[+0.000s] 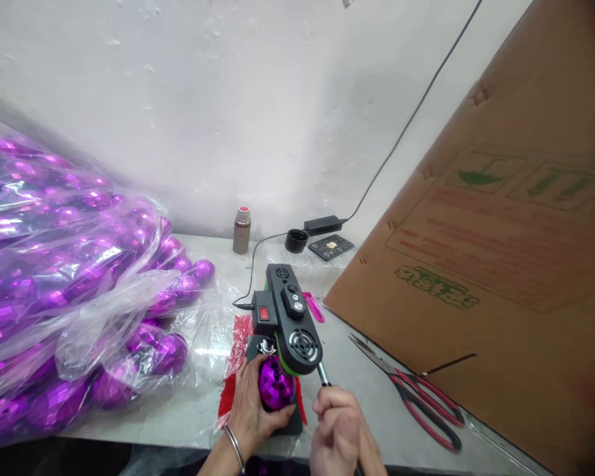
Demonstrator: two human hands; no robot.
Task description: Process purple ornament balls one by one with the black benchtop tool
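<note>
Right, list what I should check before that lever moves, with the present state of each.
1. Left hand around the purple ball: ok.
2. Right hand gripping the lever: ok.
3. Ball lined up under the black machine: cannot tell, the machine's head hides the spot.
4. Cable plugged into the switch box: ok.
5. Red switch on: cannot tell.
6. Scissors apart from both hands: ok, lying to their right.

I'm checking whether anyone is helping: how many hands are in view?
2: the left hand around the purple ball, and the right hand gripping the lever of the black machine. No others show.
</note>
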